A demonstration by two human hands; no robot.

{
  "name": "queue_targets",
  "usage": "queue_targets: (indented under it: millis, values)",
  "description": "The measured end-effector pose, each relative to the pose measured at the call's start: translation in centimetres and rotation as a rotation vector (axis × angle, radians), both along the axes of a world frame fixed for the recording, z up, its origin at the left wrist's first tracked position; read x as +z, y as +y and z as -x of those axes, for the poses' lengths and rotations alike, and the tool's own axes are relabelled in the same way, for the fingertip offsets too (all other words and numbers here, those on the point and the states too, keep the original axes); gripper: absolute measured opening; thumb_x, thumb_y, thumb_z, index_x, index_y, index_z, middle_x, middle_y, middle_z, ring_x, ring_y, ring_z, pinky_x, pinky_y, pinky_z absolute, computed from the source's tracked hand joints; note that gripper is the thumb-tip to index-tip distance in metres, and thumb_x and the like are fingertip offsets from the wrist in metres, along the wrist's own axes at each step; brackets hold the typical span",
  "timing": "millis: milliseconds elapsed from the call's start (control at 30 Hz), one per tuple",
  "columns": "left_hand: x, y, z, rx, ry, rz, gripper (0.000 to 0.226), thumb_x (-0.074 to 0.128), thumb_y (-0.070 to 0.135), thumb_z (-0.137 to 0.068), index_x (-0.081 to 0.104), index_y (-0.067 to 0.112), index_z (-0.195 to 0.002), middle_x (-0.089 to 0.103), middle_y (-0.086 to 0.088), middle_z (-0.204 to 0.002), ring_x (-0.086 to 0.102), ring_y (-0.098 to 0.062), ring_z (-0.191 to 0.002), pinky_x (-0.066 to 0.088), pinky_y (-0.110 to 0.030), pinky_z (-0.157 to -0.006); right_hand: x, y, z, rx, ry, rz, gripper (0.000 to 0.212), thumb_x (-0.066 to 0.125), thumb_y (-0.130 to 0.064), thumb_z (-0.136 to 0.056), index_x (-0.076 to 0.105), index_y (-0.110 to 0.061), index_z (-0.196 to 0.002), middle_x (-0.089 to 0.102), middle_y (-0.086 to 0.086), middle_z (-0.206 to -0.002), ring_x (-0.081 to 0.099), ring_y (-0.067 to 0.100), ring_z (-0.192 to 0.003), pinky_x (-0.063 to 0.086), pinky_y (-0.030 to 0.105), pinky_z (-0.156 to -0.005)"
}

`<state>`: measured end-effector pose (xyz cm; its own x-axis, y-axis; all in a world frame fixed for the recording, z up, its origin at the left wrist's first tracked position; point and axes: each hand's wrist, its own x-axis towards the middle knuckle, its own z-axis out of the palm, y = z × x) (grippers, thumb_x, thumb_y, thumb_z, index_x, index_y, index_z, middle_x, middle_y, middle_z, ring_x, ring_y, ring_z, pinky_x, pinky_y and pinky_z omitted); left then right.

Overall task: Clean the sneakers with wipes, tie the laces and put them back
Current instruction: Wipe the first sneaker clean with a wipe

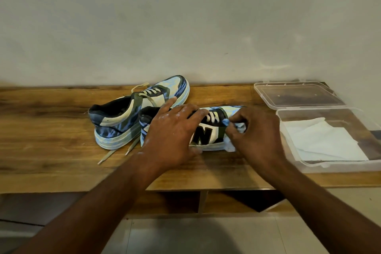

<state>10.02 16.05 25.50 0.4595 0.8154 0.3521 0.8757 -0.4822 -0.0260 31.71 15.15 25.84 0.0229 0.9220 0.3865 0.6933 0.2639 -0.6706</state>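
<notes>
Two blue, white and dark sneakers stand on the wooden table (51, 130). The far sneaker (123, 119) points up and right, its laces loose and trailing toward the table's front. The near sneaker (208, 132) shows a large dark N on its side. My left hand (173, 134) lies over its heel and collar, pressing it down. My right hand (255, 132) is closed around a crumpled white wipe (231, 146) held against the shoe's side near the toe. The toe is partly hidden behind that hand.
An open clear plastic box (334, 166) sits at the table's right end with white wipes (323, 142) inside; its hinged lid (296, 95) lies flat behind it. A plain wall runs along the back. Shelf compartments (198, 202) show under the table edge.
</notes>
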Motion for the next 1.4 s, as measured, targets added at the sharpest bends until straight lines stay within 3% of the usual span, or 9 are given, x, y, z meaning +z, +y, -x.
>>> queue_targets:
  millis: [100,267,467,667,833,900,1100,1300,1400]
  values:
    - [0.0,0.1,0.1,-0.008,-0.013,0.004,0.095,0.085,0.067,-0.062,0.054,0.029,-0.143,0.062,0.006,-0.137,0.061,-0.020,-0.127,0.024,-0.048,-0.125,-0.7,-1.0,-0.4,-0.049,-0.037,-0.035,0.012,0.080,-0.010,-0.080,0.073,-0.019,-0.083,0.068,-0.009,-0.082,0.061,0.005,-0.078,0.049,0.022,-0.071]
    - [0.0,0.1,0.1,-0.014,-0.028,-0.012,0.094,0.087,0.066,-0.060,0.056,0.029,-0.141,0.063,0.007,-0.136,0.062,-0.020,-0.125,0.026,-0.047,-0.125,-2.5,-3.4,0.8,0.113,-0.191,-0.073,0.018,0.080,-0.007,-0.081,0.073,-0.016,-0.095,0.068,-0.002,-0.092,0.060,0.011,-0.080,0.049,0.026,-0.070]
    - [0.0,-0.1,-0.1,0.001,-0.032,-0.017,0.095,0.088,0.066,-0.059,0.059,0.028,-0.140,0.064,0.006,-0.135,0.063,-0.022,-0.124,0.027,-0.047,-0.124,-1.6,-1.2,-3.2,-0.155,0.058,-0.078,0.015,0.080,-0.006,-0.078,0.074,-0.019,-0.081,0.070,-0.009,-0.079,0.064,0.004,-0.074,0.051,0.022,-0.071]
    - [0.0,0.0,-0.2,0.000,-0.034,-0.027,0.092,0.086,0.063,-0.060,0.059,0.027,-0.141,0.065,0.005,-0.134,0.064,-0.022,-0.123,0.029,-0.047,-0.123,-2.6,-3.3,0.1,0.087,-0.064,-0.055,0.014,0.081,-0.007,-0.080,0.074,-0.015,-0.088,0.068,-0.006,-0.086,0.062,0.008,-0.078,0.055,0.032,-0.071]
    - [-0.1,0.0,0.0,0.001,-0.027,-0.018,0.094,0.086,0.064,-0.061,0.058,0.026,-0.142,0.064,0.005,-0.135,0.063,-0.023,-0.124,0.028,-0.048,-0.124,-1.4,-0.8,-2.7,-0.112,0.096,-0.069,0.013,0.079,-0.007,-0.080,0.074,-0.019,-0.079,0.070,-0.012,-0.077,0.065,0.003,-0.074,0.050,0.016,-0.068]
    - [-0.1,0.0,-0.1,0.004,-0.025,-0.017,0.094,0.086,0.064,-0.061,0.058,0.026,-0.142,0.064,0.004,-0.135,0.063,-0.024,-0.124,0.029,-0.049,-0.124,-1.5,-0.7,-2.7,-0.151,0.105,-0.062,0.014,0.079,-0.007,-0.079,0.074,-0.020,-0.080,0.071,-0.011,-0.080,0.066,0.003,-0.075,0.051,0.019,-0.070]
    - [-0.1,0.0,-0.1,0.010,-0.018,-0.014,0.094,0.085,0.064,-0.061,0.057,0.026,-0.142,0.063,0.005,-0.137,0.063,-0.023,-0.124,0.029,-0.049,-0.123,-2.1,-2.4,0.2,0.101,-0.060,-0.050,0.013,0.080,-0.008,-0.080,0.074,-0.017,-0.086,0.069,-0.007,-0.086,0.062,0.005,-0.079,0.053,0.028,-0.073]
    - [0.0,0.0,-0.1,0.014,-0.017,-0.009,0.095,0.086,0.063,-0.061,0.057,0.026,-0.143,0.063,0.004,-0.136,0.062,-0.023,-0.125,0.029,-0.050,-0.123,-0.6,0.3,-3.0,-0.108,0.072,-0.057,0.010,0.079,-0.008,-0.077,0.075,-0.017,-0.078,0.071,-0.011,-0.078,0.066,0.005,-0.075,0.056,0.035,-0.072]
    - [0.0,0.0,-0.2,0.019,-0.017,-0.005,0.094,0.086,0.064,-0.062,0.056,0.026,-0.143,0.063,0.004,-0.136,0.062,-0.023,-0.125,0.029,-0.049,-0.123,-0.9,-0.5,-1.9,-0.068,0.055,-0.045,0.012,0.079,-0.007,-0.078,0.074,-0.018,-0.079,0.071,-0.007,-0.081,0.066,0.009,-0.078,0.057,0.038,-0.074]
